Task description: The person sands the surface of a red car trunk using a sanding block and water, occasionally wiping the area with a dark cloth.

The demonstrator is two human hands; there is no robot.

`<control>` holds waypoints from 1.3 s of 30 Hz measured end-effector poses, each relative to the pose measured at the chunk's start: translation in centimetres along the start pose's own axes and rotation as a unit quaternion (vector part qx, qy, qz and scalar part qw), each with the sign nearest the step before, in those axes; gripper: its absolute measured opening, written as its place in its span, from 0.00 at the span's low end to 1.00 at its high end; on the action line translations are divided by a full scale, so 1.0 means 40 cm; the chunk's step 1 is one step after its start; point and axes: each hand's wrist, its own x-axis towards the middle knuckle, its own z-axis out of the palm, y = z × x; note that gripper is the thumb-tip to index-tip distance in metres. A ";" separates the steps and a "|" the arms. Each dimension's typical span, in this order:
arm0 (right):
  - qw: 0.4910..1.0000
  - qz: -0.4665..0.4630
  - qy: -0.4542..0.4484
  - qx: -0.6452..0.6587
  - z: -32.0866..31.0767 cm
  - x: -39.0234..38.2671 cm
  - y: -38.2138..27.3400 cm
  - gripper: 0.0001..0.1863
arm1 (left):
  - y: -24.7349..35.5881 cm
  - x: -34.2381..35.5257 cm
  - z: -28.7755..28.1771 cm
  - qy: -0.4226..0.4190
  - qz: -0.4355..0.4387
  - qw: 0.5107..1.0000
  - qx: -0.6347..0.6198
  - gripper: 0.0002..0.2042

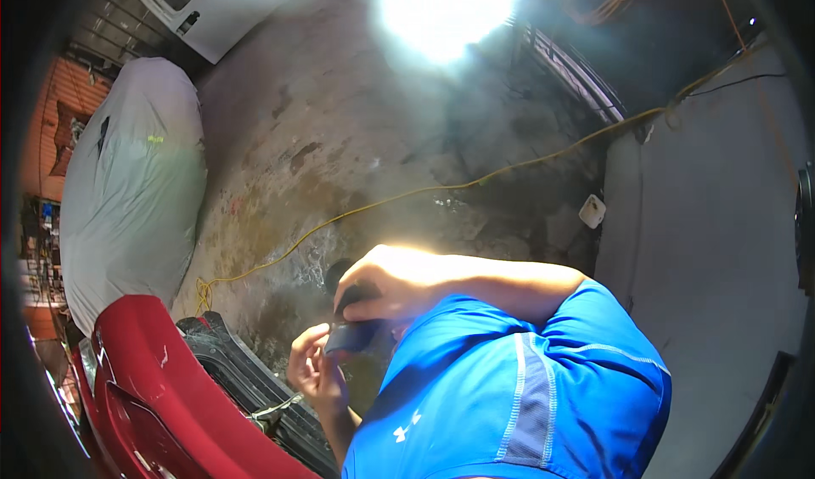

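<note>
My right hand [373, 288] reaches across in front of my blue shirt, its fingers wrapped round a dark object [350, 335]. The kind of object is unclear: it looks black or dark grey, and much of it is covered by the hand. A dark rounded part [338, 273] shows just beyond the knuckles; whether it belongs to the same object I cannot tell. Lower down, my left hand [316, 369] is raised with bent fingers, its fingertips close to the object's lower end. Whether the fingertips touch it is not clear.
A glossy red car panel [165, 386] stands at the lower left, beside black plastic trim [255, 377]. Beyond is a large covered shape [136, 199] under a grey sheet. A yellow cable [407, 194] crosses the stained floor. A white container [592, 211] lies near the right wall.
</note>
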 end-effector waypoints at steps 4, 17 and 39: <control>0.997 0.027 0.038 0.057 -0.146 -0.095 0.009 0.14 | 0.042 0.097 0.142 -0.112 0.022 0.993 0.030 0.11; 0.916 0.092 0.288 0.264 -0.357 -0.196 0.053 0.11 | -0.048 0.410 0.393 -0.211 0.201 0.954 0.077 0.08; 0.772 0.327 0.541 -0.067 -0.698 -0.223 0.958 0.25 | -0.662 0.805 0.768 -0.206 -0.156 0.931 0.258 0.11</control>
